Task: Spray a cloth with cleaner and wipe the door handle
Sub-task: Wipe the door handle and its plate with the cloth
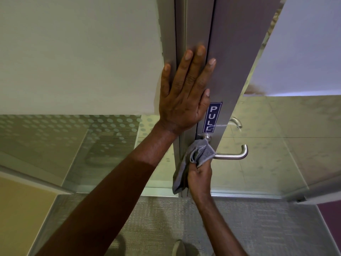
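Observation:
A silver lever door handle point(232, 155) sticks out to the right from the grey metal door frame point(227, 52). My right hand point(200, 177) grips a grey cloth point(198, 154) bunched around the inner end of the handle, with the cloth's tail hanging down to the left. My left hand point(186, 93) lies flat, fingers spread, against the door's edge above the handle. No spray bottle is in view.
A blue PULL sticker point(212, 117) sits on the frame just above the handle. A second handle point(236, 121) shows through the glass panel point(276, 141) on the right. Frosted dotted glass point(83, 137) stands on the left. Grey carpet point(166, 218) lies below.

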Available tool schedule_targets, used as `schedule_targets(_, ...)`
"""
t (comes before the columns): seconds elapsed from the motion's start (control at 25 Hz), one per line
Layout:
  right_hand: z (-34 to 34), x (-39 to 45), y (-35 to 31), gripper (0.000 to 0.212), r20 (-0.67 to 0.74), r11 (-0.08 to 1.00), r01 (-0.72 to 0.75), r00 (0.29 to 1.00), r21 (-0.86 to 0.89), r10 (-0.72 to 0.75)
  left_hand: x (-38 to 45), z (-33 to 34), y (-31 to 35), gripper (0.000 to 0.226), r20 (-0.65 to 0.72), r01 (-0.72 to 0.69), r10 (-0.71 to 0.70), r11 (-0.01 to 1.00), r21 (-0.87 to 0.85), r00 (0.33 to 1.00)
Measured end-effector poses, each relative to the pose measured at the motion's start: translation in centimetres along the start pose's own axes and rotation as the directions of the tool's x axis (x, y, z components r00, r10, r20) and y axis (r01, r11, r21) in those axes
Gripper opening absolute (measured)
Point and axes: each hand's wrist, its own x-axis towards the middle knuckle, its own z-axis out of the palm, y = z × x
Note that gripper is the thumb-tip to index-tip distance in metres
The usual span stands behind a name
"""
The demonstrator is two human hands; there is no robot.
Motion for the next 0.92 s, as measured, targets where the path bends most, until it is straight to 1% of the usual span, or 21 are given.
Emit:
schedule_targets(0.08, -0.5, 0.0, -0.4, 0.026, -0.001, 0.997, 0.073, 0.997, -0.006, -0.073, 0.0, 0.0, 0.1, 0.057, -0.005, 0.007, -0.007, 1.000, 0.000, 1.000)
schedule_targets(0.12, -0.6, 0.0, -0.7, 0.029, 0.007, 0.995, 0.100, 0.995, -0.002, -0.100, 0.0, 0.0, 0.1, 0.056, -0.010, 0.012, -0.012, 1.000, -0.005, 1.000)
schedule_targets(0.2, -0.9, -0.3, -1.6, 0.036, 0.032, 0.994, 0.107, 0.994, 0.006, -0.107, -0.1, -0.1, 0.1, 0.056, -0.012, 0.010, -0.010, 1.000, -0.002, 1.000)
schedule_targets(0.28, -1.5, -0.6, -2.3, 0.037, 0.064, 0.995, 0.091, 0.994, 0.042, -0.093, 0.0, -0.1, 0.0, 0.056, -0.009, 0.007, -0.007, 1.000, 0.003, 1.000)
schedule_targets(0.36, -2.5, -1.0, -2.6, 0.035, 0.034, 0.988, 0.120, 0.992, 0.096, -0.124, 0.0, -0.1, 0.0, 0.057, -0.011, 0.005, -0.005, 1.000, -0.006, 1.000)
schedule_targets(0.48, -3.9, -1.4, -4.8, 0.033, -0.073, 0.955, 0.222, 0.975, 0.194, -0.212, -0.1, 0.1, 0.0, 0.057, -0.013, 0.001, -0.001, 1.000, 0.004, 1.000)
schedule_targets(0.52, -3.9, -1.2, -5.5, 0.031, -0.086, 0.946, 0.264, 0.964, 0.189, -0.252, -0.1, 0.1, 0.0, 0.057, -0.014, 0.001, -0.001, 1.000, -0.002, 1.000)
schedule_targets(0.56, -3.7, -0.7, -6.1, 0.032, -0.071, 0.938, 0.314, 0.949, 0.149, -0.306, -0.1, 0.1, 0.0, 0.056, -0.016, -0.002, 0.001, 1.000, -0.007, 1.000)
schedule_targets(0.6, -3.2, -0.1, -6.3, 0.040, -0.043, 0.931, 0.353, 0.936, 0.092, -0.350, -0.1, 0.1, 0.0, 0.056, -0.020, -0.004, 0.003, 1.000, -0.008, 1.000)
schedule_targets(0.68, -1.9, 0.6, -6.1, 0.067, -0.028, 0.909, 0.415, 0.909, -0.033, -0.415, -0.1, 0.1, 0.0, 0.055, -0.027, -0.002, 0.002, 1.000, -0.009, 1.000)
schedule_targets(0.72, -1.3, 0.8, -5.4, 0.076, -0.015, 0.885, 0.458, 0.888, -0.082, -0.460, -0.1, 0.1, 0.0, 0.055, -0.028, 0.001, -0.001, 1.000, -0.011, 1.000)
schedule_targets(0.76, -0.8, 0.8, -4.5, 0.082, 0.003, 0.872, 0.475, 0.878, -0.118, -0.478, 0.0, 0.1, 0.0, 0.056, -0.030, 0.003, -0.004, 1.000, -0.017, 1.000)
schedule_targets(0.92, 0.3, 0.2, -0.3, 0.095, 0.035, 0.872, 0.449, 0.892, -0.193, -0.452, -0.1, 0.2, 0.0, 0.055, -0.027, 0.014, -0.015, 0.999, -0.032, 1.000)
